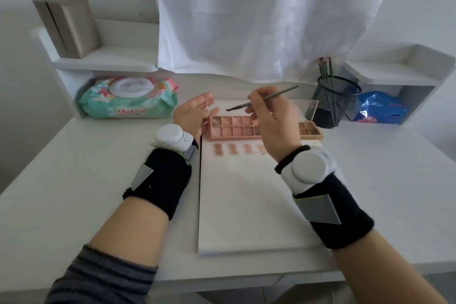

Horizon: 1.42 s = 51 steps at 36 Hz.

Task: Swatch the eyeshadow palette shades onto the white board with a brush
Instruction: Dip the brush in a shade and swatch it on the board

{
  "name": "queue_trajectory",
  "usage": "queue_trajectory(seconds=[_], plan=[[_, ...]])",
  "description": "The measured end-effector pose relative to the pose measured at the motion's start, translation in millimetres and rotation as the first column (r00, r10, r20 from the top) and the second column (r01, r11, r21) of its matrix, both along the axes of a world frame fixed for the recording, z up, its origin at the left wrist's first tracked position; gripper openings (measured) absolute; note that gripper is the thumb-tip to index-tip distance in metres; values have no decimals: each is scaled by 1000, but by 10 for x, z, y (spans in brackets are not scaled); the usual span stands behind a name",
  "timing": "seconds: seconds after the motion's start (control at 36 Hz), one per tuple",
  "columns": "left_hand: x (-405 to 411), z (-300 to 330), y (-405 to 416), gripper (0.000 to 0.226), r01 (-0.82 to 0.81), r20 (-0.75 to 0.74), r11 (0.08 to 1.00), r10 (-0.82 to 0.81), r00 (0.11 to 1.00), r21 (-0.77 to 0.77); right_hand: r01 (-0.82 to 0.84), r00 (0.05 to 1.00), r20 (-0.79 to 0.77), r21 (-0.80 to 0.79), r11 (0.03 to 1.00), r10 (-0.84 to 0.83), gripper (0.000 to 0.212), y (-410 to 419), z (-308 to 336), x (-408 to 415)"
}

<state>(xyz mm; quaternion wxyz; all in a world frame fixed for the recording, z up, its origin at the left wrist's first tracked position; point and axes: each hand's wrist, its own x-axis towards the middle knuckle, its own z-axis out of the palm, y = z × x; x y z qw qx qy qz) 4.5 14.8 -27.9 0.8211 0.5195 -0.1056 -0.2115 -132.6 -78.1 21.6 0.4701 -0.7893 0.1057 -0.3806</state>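
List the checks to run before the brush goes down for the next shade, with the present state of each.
1. Brush gripped: ok, the right hand pinches its handle, bristle tip raised over the palette.
2. Palette open and reachable: ok, pans exposed, clear lid tipped back.
3. Palette steadied: cannot tell, the left hand sits at its left end with fingers relaxed; contact is unclear.
4. Free space on the white board: ok, one row of swatches near the palette, bare below.
5. Bristles loaded with colour: cannot tell, the tip is too small.
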Motion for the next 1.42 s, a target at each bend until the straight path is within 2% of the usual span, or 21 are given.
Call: queue_trajectory(seconds=[0.14,0.25,0.31,0.39,0.47,0.58,0.75,0.92,1.0,1.08,1.42], plan=[[-40,43,-4,47,-2,3,999,2,1000,35,41,999,7,-23,999,-41,12,66,-164,0],[-37,47,21,47,14,4,999,-14,1000,53,25,997,-65,-163,986,-36,15,67,-269,-8],[-44,43,11,48,4,1,999,-4,1000,50,19,998,-55,-274,962,-36,17,96,-293,-9],[-54,39,3,49,-9,4,999,9,1000,44,3,999,-37,-328,945,-16,10,124,-321,13],[-55,30,1,49,-24,10,999,23,1000,43,-20,997,-80,-238,971,1,4,92,-300,25],[-69,45,-7,49,-34,-8,998,35,999,61,-28,998,-62,-86,996,23,11,-54,-180,0],[-67,66,26,44,-13,-44,997,17,999,80,-65,994,-92,-1,998,65,16,-414,-33,-112],[-82,70,-8,45,-53,-19,993,55,998,107,16,993,-121,74,997,-7,15,-666,-125,-212],[-59,57,-2,47,-53,1,991,53,999,124,-36,997,-55,166,985,46,16,-696,-66,-253],[-63,63,10,45,-48,3,992,48,999,117,-23,1000,-15,201,979,27,16,-710,-37,-268],[-83,89,5,44,-56,11,991,55,998,119,70,994,-104,378,923,-33,18,-949,-58,-299]])
